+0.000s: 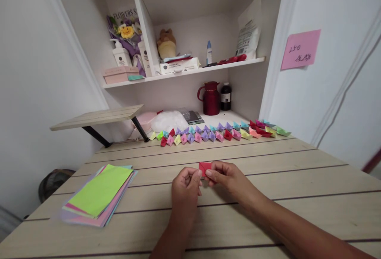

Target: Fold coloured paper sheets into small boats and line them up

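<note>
A small folded piece of red paper (204, 166) is held up just above the middle of the wooden table (253, 227). My left hand (187, 183) pinches its left edge between thumb and fingers. From the other side, my right hand (224, 175) grips the paper's right part, the thumb lying across its front. The fingers behind the paper are partly hidden. To the left lies a stack of coloured paper sheets (101, 191) with a lime-green one on top. Beyond my hands, folded paper boats (205, 136) in many colours stand in rows along the table's back.
A small raised wooden shelf (101, 116) on black legs stands at the back left. Behind the boats are a red jug (210, 98), a dark bottle (226, 96) and a white plastic bag (169, 121). A pink note (301, 49) is stuck on the right wall.
</note>
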The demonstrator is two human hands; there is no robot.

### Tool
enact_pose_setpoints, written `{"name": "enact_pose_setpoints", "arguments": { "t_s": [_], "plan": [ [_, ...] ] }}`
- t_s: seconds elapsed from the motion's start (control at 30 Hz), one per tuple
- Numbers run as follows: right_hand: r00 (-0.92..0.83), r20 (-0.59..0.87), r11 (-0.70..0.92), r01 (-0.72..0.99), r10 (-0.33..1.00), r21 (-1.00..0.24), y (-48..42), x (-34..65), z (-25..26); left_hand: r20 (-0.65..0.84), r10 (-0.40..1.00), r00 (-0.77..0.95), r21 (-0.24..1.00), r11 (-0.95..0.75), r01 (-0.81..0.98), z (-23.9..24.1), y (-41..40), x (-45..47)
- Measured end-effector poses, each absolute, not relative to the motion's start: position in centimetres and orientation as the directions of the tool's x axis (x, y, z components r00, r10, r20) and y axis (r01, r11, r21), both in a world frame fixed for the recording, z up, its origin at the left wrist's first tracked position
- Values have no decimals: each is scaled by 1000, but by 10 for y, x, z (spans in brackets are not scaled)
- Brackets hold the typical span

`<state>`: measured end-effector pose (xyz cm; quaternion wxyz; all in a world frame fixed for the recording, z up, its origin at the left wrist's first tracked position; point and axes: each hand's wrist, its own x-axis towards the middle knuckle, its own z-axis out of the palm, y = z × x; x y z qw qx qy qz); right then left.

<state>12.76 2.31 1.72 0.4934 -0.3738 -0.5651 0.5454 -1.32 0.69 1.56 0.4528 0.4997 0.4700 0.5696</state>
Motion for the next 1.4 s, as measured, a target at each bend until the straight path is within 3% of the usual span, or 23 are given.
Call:
{"name": "enact_pose_setpoints", "arguments": {
  "t_s": [0.13,0.23,0.33,0.5,0.6,0.67,0.77,0.87,1.0,1.23,1.4],
  "plan": [
    [-322,114,11,-306,940,-952,17,124,24,176,984,41,968,-165,-191,14,8,-11],
    [-440,13,-212,-459,898,-863,13,125,27,186,982,19,951,-175,-255,11,10,-13],
    [-614,-78,-425,-444,785,-789,9,130,29,213,977,-12,957,-212,-197,12,11,-18],
    [-708,-165,-536,-340,686,-773,7,133,28,218,974,68,966,-205,-160,21,10,-21],
    [-608,-187,-423,-272,772,-864,9,130,25,156,988,10,976,-153,-158,23,9,-20],
    [-456,-76,-178,-187,887,-966,13,131,25,138,990,-41,981,-142,-134,22,10,-20],
    [-258,124,123,-23,958,-992,20,138,30,136,986,-101,986,-145,-87,20,11,-20],
    [-198,134,141,21,971,-990,23,147,38,139,980,-142,988,-147,-48,18,12,-19],
    [-265,139,157,48,954,-986,21,148,40,190,975,-118,982,-189,24,14,10,-15],
    [-275,223,306,311,935,-900,24,150,31,305,951,-50,944,-294,151,8,6,-10],
    [-254,232,318,389,939,-865,28,154,26,372,925,-78,911,-347,223,9,7,-13]
  ]
}}
